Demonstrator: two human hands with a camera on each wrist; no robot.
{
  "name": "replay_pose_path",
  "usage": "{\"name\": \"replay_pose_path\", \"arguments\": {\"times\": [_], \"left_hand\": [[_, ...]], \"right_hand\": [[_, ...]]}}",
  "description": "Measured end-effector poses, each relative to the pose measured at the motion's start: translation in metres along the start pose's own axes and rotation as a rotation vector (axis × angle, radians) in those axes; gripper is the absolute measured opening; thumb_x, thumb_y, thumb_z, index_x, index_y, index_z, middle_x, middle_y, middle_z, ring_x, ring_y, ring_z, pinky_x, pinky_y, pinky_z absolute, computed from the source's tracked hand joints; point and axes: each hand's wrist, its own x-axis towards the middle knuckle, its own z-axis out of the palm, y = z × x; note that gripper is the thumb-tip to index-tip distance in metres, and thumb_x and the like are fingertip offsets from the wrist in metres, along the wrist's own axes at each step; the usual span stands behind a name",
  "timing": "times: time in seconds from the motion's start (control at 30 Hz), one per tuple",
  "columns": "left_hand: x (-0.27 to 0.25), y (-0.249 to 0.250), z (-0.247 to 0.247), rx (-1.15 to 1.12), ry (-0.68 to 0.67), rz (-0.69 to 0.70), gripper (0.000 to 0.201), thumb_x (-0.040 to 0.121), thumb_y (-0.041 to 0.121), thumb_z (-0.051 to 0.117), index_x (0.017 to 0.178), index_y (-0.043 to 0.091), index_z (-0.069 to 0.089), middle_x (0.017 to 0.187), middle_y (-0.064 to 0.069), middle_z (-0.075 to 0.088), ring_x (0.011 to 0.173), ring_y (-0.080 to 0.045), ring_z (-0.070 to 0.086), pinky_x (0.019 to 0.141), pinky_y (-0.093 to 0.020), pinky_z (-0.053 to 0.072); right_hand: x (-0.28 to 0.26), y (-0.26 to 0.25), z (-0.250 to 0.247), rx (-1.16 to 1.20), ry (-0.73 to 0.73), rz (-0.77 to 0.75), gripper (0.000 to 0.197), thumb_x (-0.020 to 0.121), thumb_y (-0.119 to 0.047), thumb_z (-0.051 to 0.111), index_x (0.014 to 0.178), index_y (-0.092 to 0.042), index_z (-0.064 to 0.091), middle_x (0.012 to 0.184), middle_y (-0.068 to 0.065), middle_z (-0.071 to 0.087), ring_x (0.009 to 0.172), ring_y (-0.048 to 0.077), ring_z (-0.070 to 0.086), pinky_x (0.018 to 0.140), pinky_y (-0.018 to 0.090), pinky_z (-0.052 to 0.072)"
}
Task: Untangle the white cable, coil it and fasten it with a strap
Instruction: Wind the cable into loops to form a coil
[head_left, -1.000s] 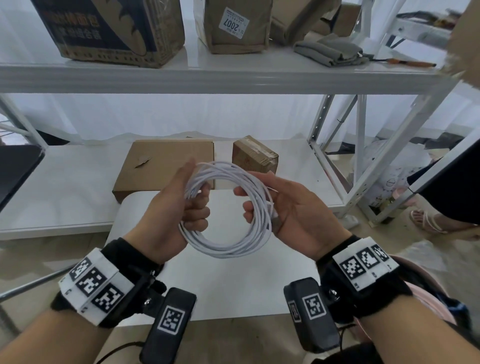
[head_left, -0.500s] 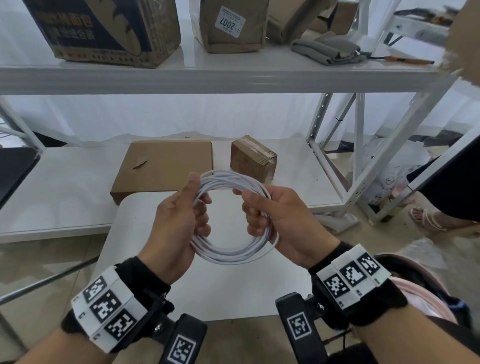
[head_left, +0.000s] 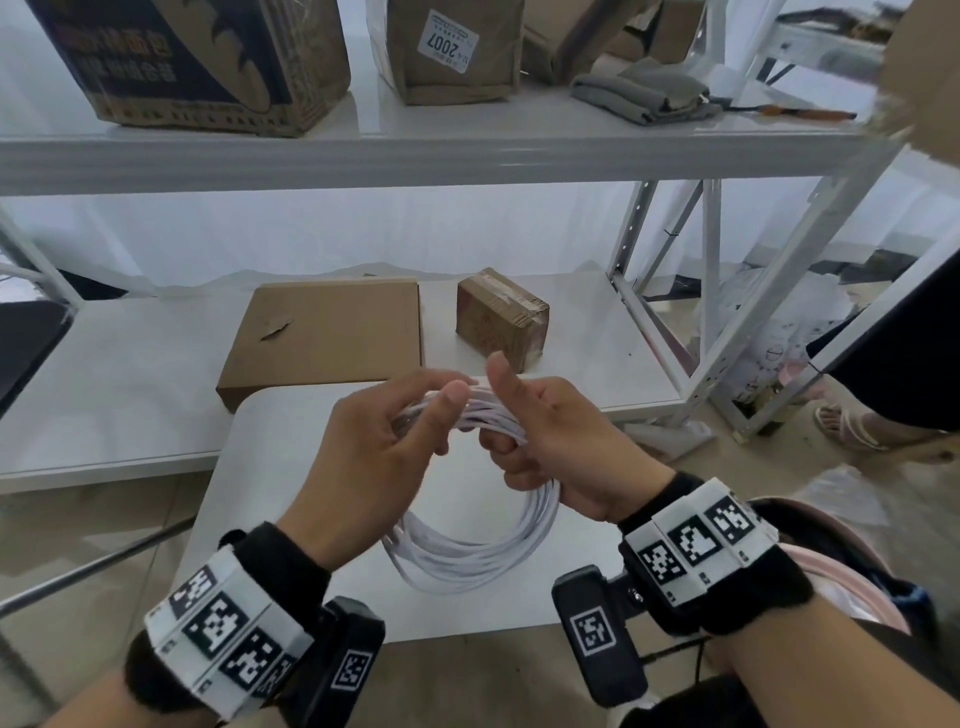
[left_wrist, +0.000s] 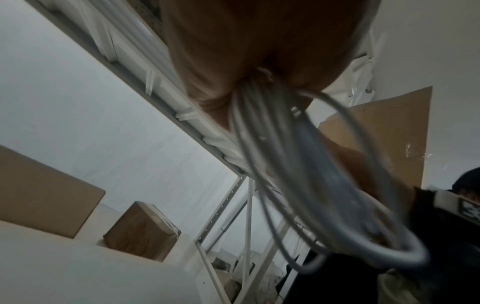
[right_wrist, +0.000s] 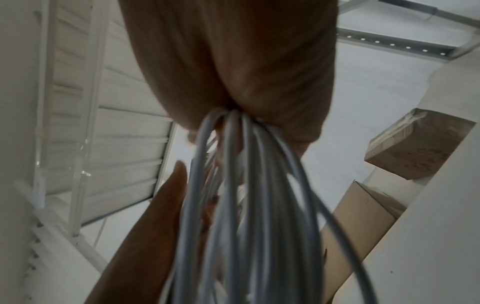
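Observation:
The white cable (head_left: 467, 558) is wound into a round coil of several loops, held in the air above a small white table (head_left: 291, 519). My left hand (head_left: 395, 441) pinches the top of the coil between thumb and fingers. Close beside it, my right hand (head_left: 524, 441) grips the same top bundle with fingers curled round it and thumb raised. The loops hang down below both hands. In the left wrist view the cable (left_wrist: 306, 174) runs out of the fist, blurred. The right wrist view shows the cable (right_wrist: 246, 205) strands leaving the curled fingers. No strap shows.
Behind the table, a low white shelf (head_left: 104, 395) carries a flat cardboard box (head_left: 327, 332) and a small taped box (head_left: 501, 317). An upper shelf (head_left: 415, 150) holds larger boxes and a grey cloth. White rack legs (head_left: 711, 291) and someone's sandalled foot (head_left: 852, 426) are at the right.
The coil was held upright and open between the two hands at its sides. Both hands have come together at its top, and the loops now hang down below them.

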Motion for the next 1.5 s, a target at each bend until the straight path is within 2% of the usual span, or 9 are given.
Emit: {"name": "replay_pose_path", "arguments": {"times": [0.13, 0.37, 0.57, 0.67, 0.77, 1.0, 1.27, 1.4, 1.5], "left_hand": [[-0.001, -0.001, 0.009, 0.123, 0.005, 0.1, 0.035, 0.09, 0.048, 0.06, 0.115, 0.027, 0.072, 0.09, 0.023, 0.071, 0.078, 0.0, 0.068, 0.066, -0.007, 0.048], [-0.001, 0.001, 0.008, 0.015, 0.021, 0.111, 0.023, 0.092, 0.033, 0.061, 0.114, 0.037, 0.067, 0.076, 0.034, 0.066, 0.064, 0.001, 0.063, 0.06, -0.006, 0.044], [0.002, 0.0, 0.007, 0.009, 0.193, 0.084, 0.021, 0.096, 0.027, 0.062, 0.111, 0.022, 0.076, 0.094, 0.015, 0.076, 0.087, -0.003, 0.071, 0.077, -0.012, 0.051], [0.001, -0.004, 0.01, 0.054, 0.259, 0.043, 0.023, 0.096, 0.034, 0.06, 0.111, 0.025, 0.075, 0.099, 0.017, 0.075, 0.09, -0.004, 0.07, 0.079, -0.014, 0.052], [-0.001, -0.002, 0.013, 0.055, 0.21, -0.006, 0.022, 0.094, 0.042, 0.055, 0.106, 0.033, 0.072, 0.076, 0.026, 0.068, 0.071, -0.001, 0.065, 0.064, -0.011, 0.048], [0.005, 0.012, -0.006, -0.222, -0.123, -0.212, 0.022, 0.101, 0.034, 0.05, 0.091, 0.014, 0.056, 0.069, -0.008, 0.068, 0.046, -0.021, 0.052, 0.044, -0.027, 0.046], [0.009, 0.009, -0.005, -0.581, 0.037, -0.381, 0.022, 0.096, 0.027, 0.061, 0.081, 0.014, 0.052, 0.056, -0.004, 0.047, 0.045, -0.012, 0.026, 0.04, -0.021, 0.021], [0.007, 0.006, -0.005, -0.77, -0.03, -0.433, 0.021, 0.088, 0.032, 0.064, 0.083, 0.014, 0.057, 0.062, -0.003, 0.048, 0.048, -0.01, 0.031, 0.042, -0.017, 0.027], [0.006, 0.003, -0.003, -0.56, -0.019, -0.317, 0.023, 0.092, 0.032, 0.061, 0.103, 0.013, 0.069, 0.069, -0.004, 0.056, 0.054, -0.013, 0.046, 0.049, -0.022, 0.041]], "right_hand": [[0.003, 0.006, 0.0, 0.046, 0.13, -0.013, 0.054, 0.099, -0.052, 0.045, 0.092, -0.002, 0.063, 0.061, 0.002, 0.042, 0.049, 0.011, 0.028, 0.044, 0.022, 0.021], [0.002, 0.003, -0.005, 0.165, 0.065, 0.074, 0.049, 0.097, -0.052, 0.05, 0.087, -0.007, 0.066, 0.07, 0.006, 0.049, 0.054, 0.011, 0.04, 0.04, 0.017, 0.026], [0.001, -0.003, -0.004, 0.128, 0.042, 0.081, 0.055, 0.099, -0.054, 0.043, 0.085, -0.013, 0.076, 0.057, 0.008, 0.049, 0.057, 0.025, 0.053, 0.057, 0.031, 0.047], [0.001, -0.001, -0.001, 0.114, 0.119, 0.076, 0.056, 0.101, -0.053, 0.043, 0.097, -0.005, 0.071, 0.053, 0.002, 0.04, 0.048, 0.018, 0.042, 0.052, 0.029, 0.039], [0.003, 0.006, 0.005, 0.12, 0.217, 0.018, 0.053, 0.102, -0.05, 0.043, 0.088, -0.004, 0.064, 0.051, -0.003, 0.029, 0.044, 0.012, 0.025, 0.045, 0.024, 0.025], [0.004, 0.005, 0.001, -0.105, 0.149, -0.063, 0.041, 0.102, -0.041, 0.049, 0.073, -0.013, 0.055, 0.053, -0.005, 0.031, 0.044, 0.011, 0.021, 0.043, 0.021, 0.022], [0.004, 0.002, 0.001, 0.058, -0.01, -0.085, 0.041, 0.102, -0.042, 0.045, 0.069, -0.021, 0.059, 0.057, 0.002, 0.03, 0.043, 0.014, 0.03, 0.045, 0.025, 0.029], [0.005, 0.002, 0.004, 0.083, 0.059, -0.074, 0.043, 0.102, -0.042, 0.047, 0.065, -0.021, 0.056, 0.061, 0.002, 0.02, 0.048, 0.014, 0.017, 0.045, 0.025, 0.017], [0.007, 0.001, 0.004, 0.143, 0.151, -0.085, 0.049, 0.103, -0.038, 0.049, 0.058, -0.025, 0.062, 0.069, 0.009, 0.013, 0.053, 0.015, 0.013, 0.049, 0.028, 0.011]]}}
